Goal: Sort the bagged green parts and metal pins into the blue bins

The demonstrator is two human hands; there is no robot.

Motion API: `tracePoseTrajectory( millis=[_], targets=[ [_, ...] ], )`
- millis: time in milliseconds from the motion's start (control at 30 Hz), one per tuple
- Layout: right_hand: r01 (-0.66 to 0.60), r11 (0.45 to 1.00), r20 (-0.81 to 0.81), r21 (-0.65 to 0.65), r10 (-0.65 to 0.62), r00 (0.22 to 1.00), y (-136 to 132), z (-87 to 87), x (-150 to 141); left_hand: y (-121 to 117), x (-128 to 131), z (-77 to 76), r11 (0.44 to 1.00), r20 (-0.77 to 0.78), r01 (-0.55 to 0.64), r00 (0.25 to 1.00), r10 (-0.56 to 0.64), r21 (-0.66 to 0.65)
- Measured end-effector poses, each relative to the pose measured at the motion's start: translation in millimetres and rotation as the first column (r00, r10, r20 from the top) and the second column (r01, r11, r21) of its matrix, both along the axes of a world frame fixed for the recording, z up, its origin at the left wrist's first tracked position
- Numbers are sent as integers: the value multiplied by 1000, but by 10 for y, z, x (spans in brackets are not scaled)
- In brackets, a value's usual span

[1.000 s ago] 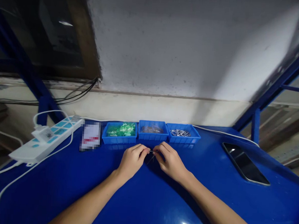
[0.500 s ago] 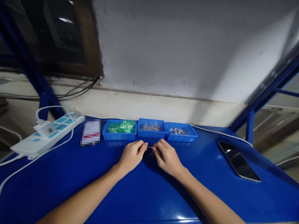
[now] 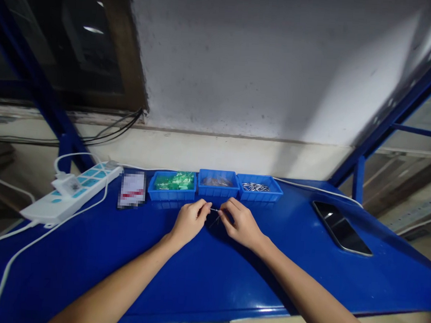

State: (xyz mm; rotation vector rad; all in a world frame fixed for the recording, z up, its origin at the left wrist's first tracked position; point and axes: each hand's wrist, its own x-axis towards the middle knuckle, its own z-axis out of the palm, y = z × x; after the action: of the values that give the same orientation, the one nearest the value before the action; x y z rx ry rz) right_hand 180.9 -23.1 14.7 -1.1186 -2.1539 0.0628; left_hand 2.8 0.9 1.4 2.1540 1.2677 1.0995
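Note:
A thin silver metal pin [image 3: 214, 209] spans the small gap between my two hands, above the blue tabletop. My left hand [image 3: 190, 220] pinches its left end between thumb and fingertip. At the other end my right hand [image 3: 241, 223] is closed in a pinch on the pin; its exact kind is too small to tell. Thin dark lines show just below the right fingertips, possibly shadows. Behind the hands stand three blue bins: one with green plastic pieces [image 3: 174, 182], a middle bin [image 3: 219, 192] with small brownish parts, and one with silver metal pins [image 3: 255, 187].
A white power strip [image 3: 48, 206] with a plug and cords lies on the left of the blue table [image 3: 194, 277]. Beside the bins is a blurred white packet [image 3: 133, 183]. A dark phone [image 3: 341, 227] lies at the right. Blue frame posts flank the table.
The view has shifted slightly. Both hands keep their pinch on the pin, with the fingertips in nearly the same place.

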Motion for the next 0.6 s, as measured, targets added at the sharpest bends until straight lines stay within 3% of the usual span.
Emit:
tracePoseTrajectory(
  millis=[200, 600],
  targets=[
    [51, 998, -20, -21, -52, 998, 38, -22, 9, -36, 15, 28, 997, 92, 62, 994, -65, 35],
    [6, 1000, -9, 15, -5, 1000, 5, -4, -10, -22, 12, 20, 997, -9, 62, 998, -61, 40]
  ],
)
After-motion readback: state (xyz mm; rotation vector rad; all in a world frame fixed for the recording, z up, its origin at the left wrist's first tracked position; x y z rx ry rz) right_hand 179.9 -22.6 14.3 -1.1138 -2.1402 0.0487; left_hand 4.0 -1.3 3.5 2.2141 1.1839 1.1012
